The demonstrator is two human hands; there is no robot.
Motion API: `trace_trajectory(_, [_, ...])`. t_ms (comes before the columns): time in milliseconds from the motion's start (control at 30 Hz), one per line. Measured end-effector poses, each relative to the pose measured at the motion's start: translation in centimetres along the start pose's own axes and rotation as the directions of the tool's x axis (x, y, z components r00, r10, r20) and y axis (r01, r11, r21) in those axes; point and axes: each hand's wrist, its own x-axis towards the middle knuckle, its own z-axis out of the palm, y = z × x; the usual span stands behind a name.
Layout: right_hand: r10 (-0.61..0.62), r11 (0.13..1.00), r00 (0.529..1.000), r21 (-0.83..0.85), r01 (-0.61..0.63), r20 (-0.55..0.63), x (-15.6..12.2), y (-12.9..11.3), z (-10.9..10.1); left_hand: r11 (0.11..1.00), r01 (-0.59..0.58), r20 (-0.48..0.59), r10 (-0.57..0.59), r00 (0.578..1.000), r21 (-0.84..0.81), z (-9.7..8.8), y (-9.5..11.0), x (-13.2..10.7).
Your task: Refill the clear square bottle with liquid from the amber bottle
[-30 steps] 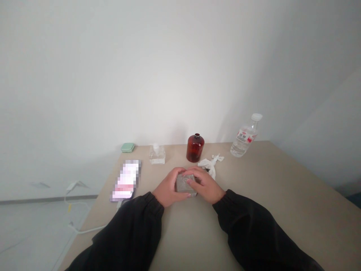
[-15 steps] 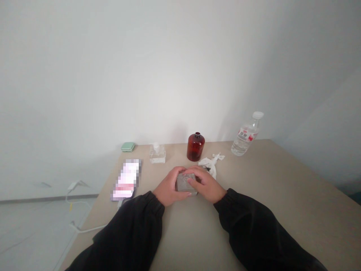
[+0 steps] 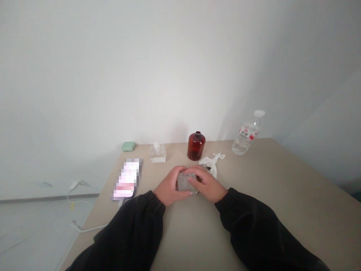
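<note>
Between my hands is a small, clear, square glass-like container (image 3: 185, 184), low over the tabletop. My left hand (image 3: 169, 187) wraps its left side, with the thumb along the near edge and the fingers around the far side. From the right, my right hand (image 3: 209, 186) closes on it, its thumb pressed on the upper face and its fingers over the far edge. Part of the container is hidden by the fingers. Just beyond my right hand lies a crumpled white tissue (image 3: 213, 164), with something small and dark by it.
On the beige table (image 3: 194, 237), a brown glass bottle (image 3: 196, 146) without a cap stands near the wall. Left of it are a square clear bottle (image 3: 158, 154), a green case (image 3: 128, 146) and a phone (image 3: 126, 178) with a white cable (image 3: 93, 229). A water bottle (image 3: 246, 137) stands at right.
The whole view has shifted very slightly. Both hands keep the same hold on the glass-like container, with no clear movement.
</note>
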Motion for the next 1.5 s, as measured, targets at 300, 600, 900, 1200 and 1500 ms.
trace_trajectory(300, [0.012,1.000,1.000,0.009,-0.012,0.019,-0.08,0.13,0.09,1.000,-0.005,-0.008,0.005,1.000,0.004,0.01,0.16,0.02])
trace_trajectory(600, [0.019,1.000,0.999,0.017,-0.019,0.032,-0.15,0.08,-0.01,1.000,0.009,-0.006,-0.009,1.000,0.014,0.00,-0.02,-0.03])
trace_trajectory(900, [0.035,0.999,0.998,0.022,-0.036,0.044,-0.08,0.11,-0.01,1.000,0.014,0.001,-0.014,1.000,0.023,-0.05,0.04,-0.06])
trace_trajectory(1200, [0.038,0.999,0.998,0.029,-0.039,0.057,-0.11,0.10,0.03,1.000,0.015,-0.005,-0.015,1.000,0.024,-0.03,0.04,-0.02])
trace_trajectory(1500, [0.052,0.998,0.997,0.037,-0.054,0.053,-0.11,-0.12,-0.03,0.999,0.014,-0.001,-0.014,1.000,0.033,-0.07,-0.10,-0.01])
